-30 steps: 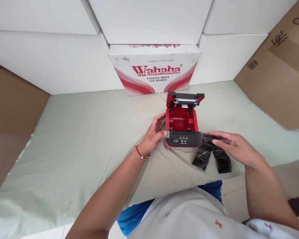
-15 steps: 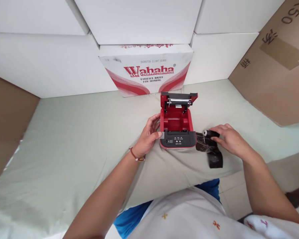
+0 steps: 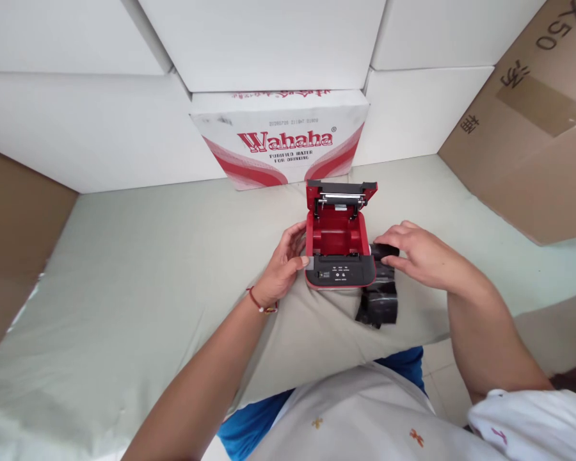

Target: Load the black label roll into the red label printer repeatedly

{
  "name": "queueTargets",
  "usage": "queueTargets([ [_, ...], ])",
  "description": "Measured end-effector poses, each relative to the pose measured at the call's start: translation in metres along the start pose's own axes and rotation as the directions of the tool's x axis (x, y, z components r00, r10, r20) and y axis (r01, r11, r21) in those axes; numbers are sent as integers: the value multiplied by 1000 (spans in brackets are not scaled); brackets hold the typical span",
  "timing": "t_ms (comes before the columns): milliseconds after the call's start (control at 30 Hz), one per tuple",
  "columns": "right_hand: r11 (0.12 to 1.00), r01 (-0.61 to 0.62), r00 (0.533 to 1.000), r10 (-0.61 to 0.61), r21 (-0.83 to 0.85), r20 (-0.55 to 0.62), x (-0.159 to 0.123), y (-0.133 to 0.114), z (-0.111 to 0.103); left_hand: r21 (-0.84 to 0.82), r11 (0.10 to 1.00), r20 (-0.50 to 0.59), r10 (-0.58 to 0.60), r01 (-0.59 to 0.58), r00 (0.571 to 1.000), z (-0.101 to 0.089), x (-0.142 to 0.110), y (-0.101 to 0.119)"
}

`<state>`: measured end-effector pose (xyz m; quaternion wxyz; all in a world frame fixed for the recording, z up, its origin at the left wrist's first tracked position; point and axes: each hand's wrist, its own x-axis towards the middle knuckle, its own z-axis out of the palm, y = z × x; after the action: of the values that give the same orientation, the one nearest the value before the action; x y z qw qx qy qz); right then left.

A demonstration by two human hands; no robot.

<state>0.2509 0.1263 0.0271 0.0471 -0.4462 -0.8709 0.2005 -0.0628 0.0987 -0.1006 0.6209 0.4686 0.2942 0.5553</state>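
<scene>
A small red and black label printer [image 3: 348,273] sits on the cloth with its lid [image 3: 340,189] raised. Its red inner compartment [image 3: 336,241] shows no roll inside. My left hand [image 3: 286,264] grips the printer's left side, thumb on the front corner and fingers along the side wall. Just right of the printer, my right hand [image 3: 417,256] pinches a black roll [image 3: 384,250] between thumb and fingers. From the roll a glossy black strip [image 3: 382,308] trails in folds down the cloth, beside the printer's front right corner.
Behind the printer stands a white and red Wahaha water carton [image 3: 288,147], with white boxes [image 3: 269,41] stacked around and above it. Brown cardboard boxes flank the surface at right [image 3: 523,147] and left [image 3: 14,230]. A pale green cloth [image 3: 139,275] covers the work surface.
My right hand has moved left with the black roll, up to the printer's right side. The strip has shifted left and bunched into folds. My left hand keeps its grip on the printer.
</scene>
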Motion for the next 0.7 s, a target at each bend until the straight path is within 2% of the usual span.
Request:
queueTargets([
  [67,999,-6,999,8,52,-41,-1,-8,-2,-25,1000,-8,-8,8,1000,1,0,0],
  [167,973,-108,988,127,204,-84,-16,-13,-22,-48,999,-10,-16,15,1000,1,1,0],
  [267,925,-209,973,229,318,-28,-24,-22,-40,-47,999,-7,-7,7,1000,0,1,-2],
  [367,917,-141,988,154,373,-3,-9,-37,-37,-25,1000,-2,-5,5,1000,0,1,-1],
  [467,949,-75,990,108,305,-93,22,-51,-16,-22,1000,0,-10,10,1000,1,1,-1],
  [567,984,-140,978,155,110,-142,50,-62,5,-45,999,1,-12,12,1000,1,1,-1],
  [700,970,-238,965,230,-49,-124,70,-74,18,-65,998,-13,-19,18,1000,0,2,-3],
])
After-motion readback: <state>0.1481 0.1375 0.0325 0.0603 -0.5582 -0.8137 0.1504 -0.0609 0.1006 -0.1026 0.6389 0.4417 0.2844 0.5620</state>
